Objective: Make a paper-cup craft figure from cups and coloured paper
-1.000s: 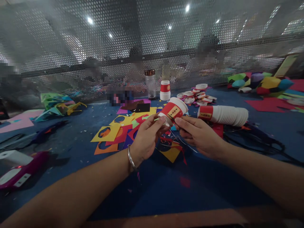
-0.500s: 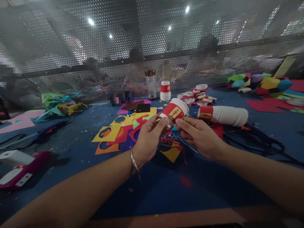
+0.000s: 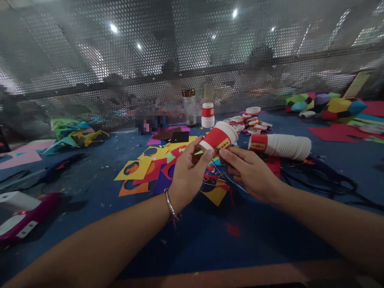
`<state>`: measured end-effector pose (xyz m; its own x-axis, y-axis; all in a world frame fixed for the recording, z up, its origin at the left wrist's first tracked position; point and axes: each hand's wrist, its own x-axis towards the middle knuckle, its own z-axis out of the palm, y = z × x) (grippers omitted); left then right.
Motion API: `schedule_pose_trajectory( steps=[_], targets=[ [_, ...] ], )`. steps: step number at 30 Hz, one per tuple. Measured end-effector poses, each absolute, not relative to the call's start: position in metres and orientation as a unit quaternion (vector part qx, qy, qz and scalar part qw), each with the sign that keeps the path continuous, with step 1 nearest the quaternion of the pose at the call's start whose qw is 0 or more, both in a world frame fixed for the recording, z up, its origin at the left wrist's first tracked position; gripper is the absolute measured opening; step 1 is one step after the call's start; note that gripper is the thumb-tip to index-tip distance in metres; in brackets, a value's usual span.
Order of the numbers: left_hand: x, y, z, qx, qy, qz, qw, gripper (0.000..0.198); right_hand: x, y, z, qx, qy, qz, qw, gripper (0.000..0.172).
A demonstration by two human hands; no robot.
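Brown strip along the near edge, then bare blue table. Off to the left, magenta power strip with white adapter on top. Silver bracelet round the left wrist. Left hand closed round the narrow end of a red and white cup, thumb on the near side; right hand closed too, thumb and fingertips pinching by the cup's gold label, anything thin between them too small to tell. Cup held tilted between both hands above mid-table, wide end up to the right. Beneath and left of it, scraps and coloured sheets, several with round holes. To the right, cup stack on its side, near dark cables. Farther back, green paper piece at left, heap of white-rimmed scraps, upright stack just beside a clear bottle, paper balls at right. Beyond, perforated grey screen, with blurred figures.
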<state>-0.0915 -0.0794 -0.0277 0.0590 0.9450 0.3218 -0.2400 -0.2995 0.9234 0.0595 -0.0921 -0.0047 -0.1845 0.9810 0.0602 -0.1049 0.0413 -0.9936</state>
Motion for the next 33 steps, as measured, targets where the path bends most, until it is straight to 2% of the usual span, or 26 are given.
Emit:
schedule_pose_trajectory(
  steps=[4, 9, 13, 23, 29, 33],
  targets=[
    [-0.094, -0.073, -0.030, 0.524, 0.339, 0.624, 0.470, 0.052, 0.060, -0.091, -0.006, -0.423, -0.527, 0.561, 0.478, 0.066],
    [-0.095, -0.069, -0.029, 0.499, 0.354, 0.634, 0.473, 0.051, 0.062, -0.092, -0.009, -0.426, -0.534, 0.564, 0.464, 0.066],
    [-0.094, -0.073, -0.031, 0.541, 0.365, 0.596, 0.469, 0.048, 0.061, -0.092, -0.008, -0.425, -0.522, 0.572, 0.469, 0.067],
    [-0.098, -0.078, -0.032, 0.624, 0.373, 0.573, 0.379, 0.047, 0.064, -0.093, -0.012, -0.416, -0.524, 0.571, 0.475, 0.054],
    [-0.097, -0.081, -0.025, 0.595, 0.368, 0.590, 0.403, 0.045, 0.061, -0.094, -0.005, -0.381, -0.516, 0.584, 0.498, 0.057],
    [-0.096, -0.080, -0.025, 0.580, 0.358, 0.603, 0.415, 0.051, 0.060, -0.094, -0.005, -0.379, -0.501, 0.588, 0.509, 0.059]
  ],
)
